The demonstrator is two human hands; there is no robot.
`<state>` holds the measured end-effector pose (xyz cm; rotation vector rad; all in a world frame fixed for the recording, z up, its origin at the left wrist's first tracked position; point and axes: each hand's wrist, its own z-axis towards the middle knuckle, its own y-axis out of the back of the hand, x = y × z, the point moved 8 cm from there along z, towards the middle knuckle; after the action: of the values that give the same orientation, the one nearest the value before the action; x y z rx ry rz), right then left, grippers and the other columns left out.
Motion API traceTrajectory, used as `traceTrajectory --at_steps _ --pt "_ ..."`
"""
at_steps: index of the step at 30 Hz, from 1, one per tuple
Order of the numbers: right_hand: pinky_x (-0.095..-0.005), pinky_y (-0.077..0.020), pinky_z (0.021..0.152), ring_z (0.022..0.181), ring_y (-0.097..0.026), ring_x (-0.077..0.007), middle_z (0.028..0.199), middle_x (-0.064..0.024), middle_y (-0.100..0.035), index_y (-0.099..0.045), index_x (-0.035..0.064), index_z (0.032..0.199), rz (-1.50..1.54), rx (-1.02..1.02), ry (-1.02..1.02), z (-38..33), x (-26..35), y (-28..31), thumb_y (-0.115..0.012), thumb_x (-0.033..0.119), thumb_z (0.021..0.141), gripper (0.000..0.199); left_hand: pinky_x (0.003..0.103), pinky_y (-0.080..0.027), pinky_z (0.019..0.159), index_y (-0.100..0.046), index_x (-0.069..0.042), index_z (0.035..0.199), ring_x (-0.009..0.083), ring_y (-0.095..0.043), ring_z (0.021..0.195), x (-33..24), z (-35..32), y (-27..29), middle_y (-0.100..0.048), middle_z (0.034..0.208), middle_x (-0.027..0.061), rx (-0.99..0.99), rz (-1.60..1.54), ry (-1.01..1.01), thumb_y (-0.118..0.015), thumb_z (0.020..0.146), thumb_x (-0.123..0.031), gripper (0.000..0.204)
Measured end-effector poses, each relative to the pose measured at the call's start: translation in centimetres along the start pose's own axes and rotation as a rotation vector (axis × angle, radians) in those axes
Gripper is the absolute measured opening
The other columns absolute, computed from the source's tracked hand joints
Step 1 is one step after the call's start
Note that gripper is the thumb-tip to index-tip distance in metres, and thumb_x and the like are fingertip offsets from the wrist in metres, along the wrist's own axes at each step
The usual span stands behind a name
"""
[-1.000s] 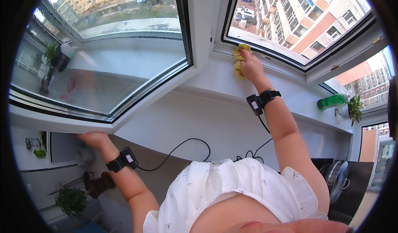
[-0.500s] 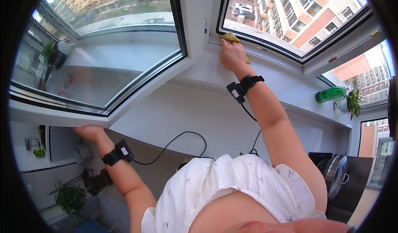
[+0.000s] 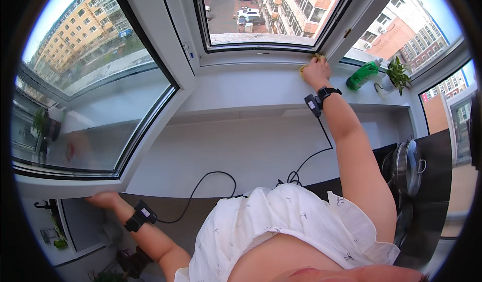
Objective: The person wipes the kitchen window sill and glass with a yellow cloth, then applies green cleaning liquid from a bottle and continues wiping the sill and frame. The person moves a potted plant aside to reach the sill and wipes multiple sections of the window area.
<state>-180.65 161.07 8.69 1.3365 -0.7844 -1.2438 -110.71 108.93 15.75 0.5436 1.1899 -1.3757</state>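
Note:
My right hand (image 3: 317,74) is closed on a yellow cloth (image 3: 303,70) at the lower right corner of the window frame (image 3: 246,57), above the white sill. Bits of the cloth show beside the hand and at the fingertips; the rest is hidden under it. My left hand (image 3: 104,199) is at the bottom edge of the opened window sash (image 3: 75,183), its fingers out of sight behind the frame. Each wrist wears a black strap with a small cabled box.
On the sill (image 3: 241,88), right of my right hand, lie a green bottle (image 3: 362,76) and a potted plant (image 3: 397,76). A lidded pot (image 3: 407,166) stands at the right. Black cable (image 3: 221,172) loops over the white counter (image 3: 201,146) below the sill.
My right hand has moved right with the cloth along the lower window frame, to its right corner. The view has turned to the right; my left hand stays at the sash edge.

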Motion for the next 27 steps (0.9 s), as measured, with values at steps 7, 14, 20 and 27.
traceTrajectory --at_steps 7,14,20,27 --pt "-0.0408 -0.0489 0.095 0.126 -0.057 -0.0285 0.129 -0.0070 -0.068 -0.075 0.0106 0.115 -0.244 0.181 0.005 2.7 1.7 0.9 -0.065 0.025 0.090 0.031 0.042 -0.049 0.104 -0.051 0.007 0.136 0.0307 -0.061 0.116 -1.4 -1.0 -0.5 -0.058 0.134 0.0227 0.033 0.024 -0.015 -0.041 0.104 -0.034 0.053" --pt "-0.0378 -0.0446 0.100 0.122 -0.055 -0.0248 0.121 -0.0052 -0.068 -0.070 0.0085 0.123 -0.413 0.072 0.209 2.4 1.5 -0.5 -0.054 0.017 0.095 0.032 0.042 -0.050 0.103 -0.047 0.007 0.139 0.0307 -0.062 0.116 -1.8 -1.5 -0.2 -0.057 0.135 0.0247 -0.021 0.051 -0.010 -0.045 0.103 -0.038 0.057" --pt "-0.0334 -0.0444 0.100 0.116 -0.057 -0.0241 0.114 -0.0103 -0.069 -0.067 0.0062 0.116 -0.327 -0.069 0.243 2.6 -0.6 -0.6 -0.056 0.017 0.093 0.028 0.041 -0.051 0.101 -0.049 0.007 0.137 0.0296 -0.062 0.115 -1.4 -1.1 -0.2 -0.057 0.134 0.0247 -0.017 0.080 -0.033 -0.044 0.104 -0.036 0.055" --pt "-0.0389 -0.0488 0.089 0.107 -0.064 -0.0287 0.101 -0.0117 -0.073 -0.071 0.0109 0.107 -0.148 -0.089 0.185 -0.9 -0.8 4.9 -0.058 0.018 0.089 0.023 0.044 -0.052 0.102 -0.046 0.007 0.139 0.0317 -0.062 0.115 -0.7 -0.4 0.5 -0.056 0.134 0.0261 -0.014 0.181 -0.056 -0.042 0.105 -0.035 0.055"
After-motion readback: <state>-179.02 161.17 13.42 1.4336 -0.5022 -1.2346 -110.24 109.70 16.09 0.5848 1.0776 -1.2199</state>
